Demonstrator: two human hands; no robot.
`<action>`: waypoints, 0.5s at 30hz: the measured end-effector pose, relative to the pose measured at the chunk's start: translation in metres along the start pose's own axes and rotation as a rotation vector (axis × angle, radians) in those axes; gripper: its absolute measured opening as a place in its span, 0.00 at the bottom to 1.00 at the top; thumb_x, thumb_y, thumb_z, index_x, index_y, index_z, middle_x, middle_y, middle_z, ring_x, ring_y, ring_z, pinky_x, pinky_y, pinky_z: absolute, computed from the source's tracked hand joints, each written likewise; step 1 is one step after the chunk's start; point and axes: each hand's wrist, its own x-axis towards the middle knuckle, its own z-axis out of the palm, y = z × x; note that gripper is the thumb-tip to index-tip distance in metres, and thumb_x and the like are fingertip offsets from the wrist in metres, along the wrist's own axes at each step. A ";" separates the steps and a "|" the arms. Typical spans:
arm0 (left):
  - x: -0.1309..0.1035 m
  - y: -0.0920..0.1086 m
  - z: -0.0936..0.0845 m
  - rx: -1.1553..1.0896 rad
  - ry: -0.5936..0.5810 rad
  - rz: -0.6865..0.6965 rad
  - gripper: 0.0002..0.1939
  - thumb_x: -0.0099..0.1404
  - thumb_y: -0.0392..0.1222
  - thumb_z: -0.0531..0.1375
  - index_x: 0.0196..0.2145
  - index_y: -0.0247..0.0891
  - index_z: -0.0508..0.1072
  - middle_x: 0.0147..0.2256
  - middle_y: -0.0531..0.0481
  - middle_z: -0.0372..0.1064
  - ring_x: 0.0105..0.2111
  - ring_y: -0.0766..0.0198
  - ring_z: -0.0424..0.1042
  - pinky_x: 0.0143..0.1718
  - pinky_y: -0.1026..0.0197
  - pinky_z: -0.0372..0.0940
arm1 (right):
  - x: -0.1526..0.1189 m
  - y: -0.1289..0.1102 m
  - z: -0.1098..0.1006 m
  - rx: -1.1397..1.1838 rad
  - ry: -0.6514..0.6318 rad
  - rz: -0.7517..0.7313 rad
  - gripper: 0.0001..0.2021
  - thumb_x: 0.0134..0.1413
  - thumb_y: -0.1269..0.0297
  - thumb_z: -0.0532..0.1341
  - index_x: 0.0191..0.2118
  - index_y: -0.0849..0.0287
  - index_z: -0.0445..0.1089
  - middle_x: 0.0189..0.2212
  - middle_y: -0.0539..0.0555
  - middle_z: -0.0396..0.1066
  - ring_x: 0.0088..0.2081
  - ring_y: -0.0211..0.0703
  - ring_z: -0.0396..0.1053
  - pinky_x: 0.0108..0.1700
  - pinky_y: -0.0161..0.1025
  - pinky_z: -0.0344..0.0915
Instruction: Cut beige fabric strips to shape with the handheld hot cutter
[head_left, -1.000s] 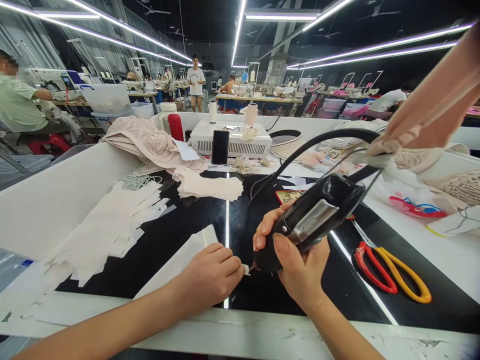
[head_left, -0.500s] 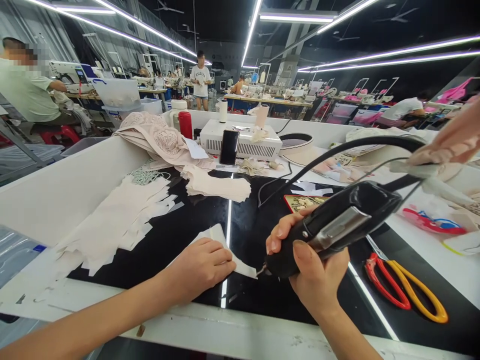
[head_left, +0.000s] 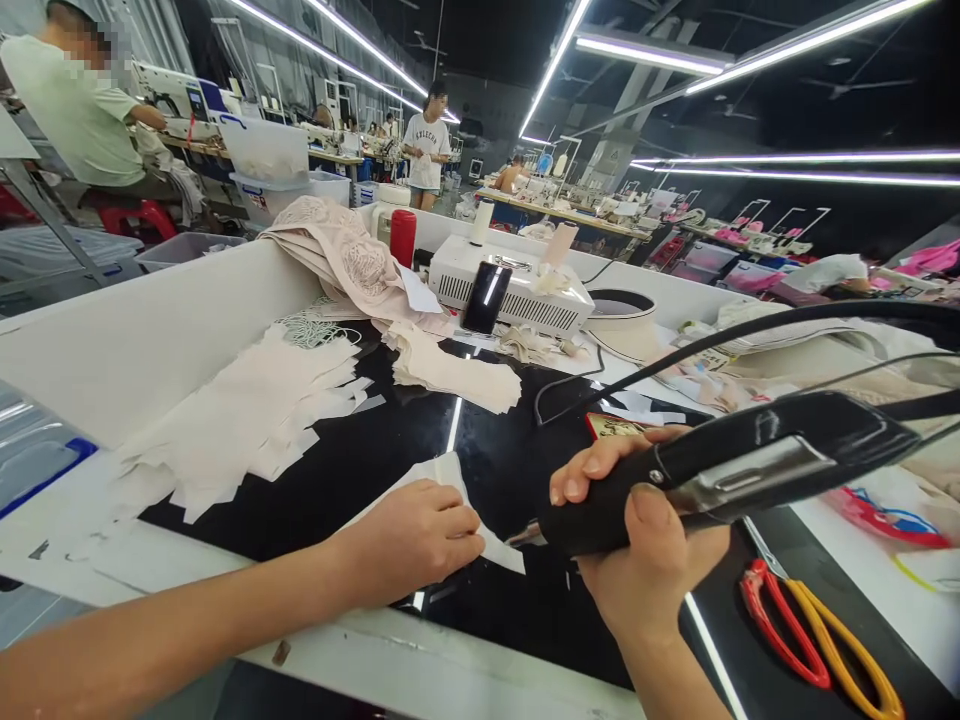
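My left hand (head_left: 424, 535) presses a pale fabric piece (head_left: 504, 553) down on the black work surface, its fingers bent and held together. Part of that piece lies hidden beneath the hand. Wrapped around a black corded hand-held electric cutter (head_left: 720, 470) is my right hand (head_left: 645, 540), with the thumb along its near side. The tool's narrow metal tip (head_left: 525, 536) points left and meets the edge of the fabric, or lies just over it. Right of my right hand are scissors (head_left: 787, 625) with red and orange handles.
Stacked pale fabric pieces (head_left: 247, 410) lie left, and a smaller stack (head_left: 457, 372) lies ahead. Behind stand a phone (head_left: 486, 297), a white vented box (head_left: 517, 290) and a red bottle (head_left: 403, 238). The cutter's cable (head_left: 697, 345) arches across the right. Other people work beyond.
The cutter has tilted flatter, and its tip has shifted back along the fabric edge, away from the corner. A hand at the cable on the right is gone. The camera view has turned slightly.
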 end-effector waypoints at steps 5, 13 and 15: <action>0.001 0.002 0.000 0.031 -0.011 0.012 0.07 0.75 0.27 0.59 0.43 0.35 0.74 0.36 0.50 0.72 0.37 0.60 0.70 0.38 0.57 0.67 | -0.001 0.010 0.007 0.002 -0.014 0.016 0.18 0.57 0.59 0.73 0.48 0.51 0.69 0.29 0.44 0.72 0.24 0.38 0.71 0.26 0.38 0.73; 0.002 0.003 0.002 0.035 0.010 0.000 0.05 0.74 0.28 0.61 0.41 0.35 0.74 0.34 0.51 0.71 0.35 0.60 0.69 0.37 0.56 0.65 | -0.003 0.011 0.009 -0.043 0.002 0.031 0.16 0.56 0.60 0.72 0.47 0.51 0.68 0.29 0.44 0.72 0.24 0.39 0.70 0.26 0.39 0.72; 0.002 0.004 0.002 0.041 0.001 0.001 0.05 0.75 0.28 0.61 0.41 0.35 0.73 0.34 0.51 0.70 0.36 0.60 0.69 0.37 0.57 0.65 | -0.002 0.009 0.009 -0.051 0.006 0.046 0.15 0.56 0.61 0.72 0.46 0.51 0.68 0.29 0.44 0.72 0.23 0.39 0.70 0.26 0.39 0.72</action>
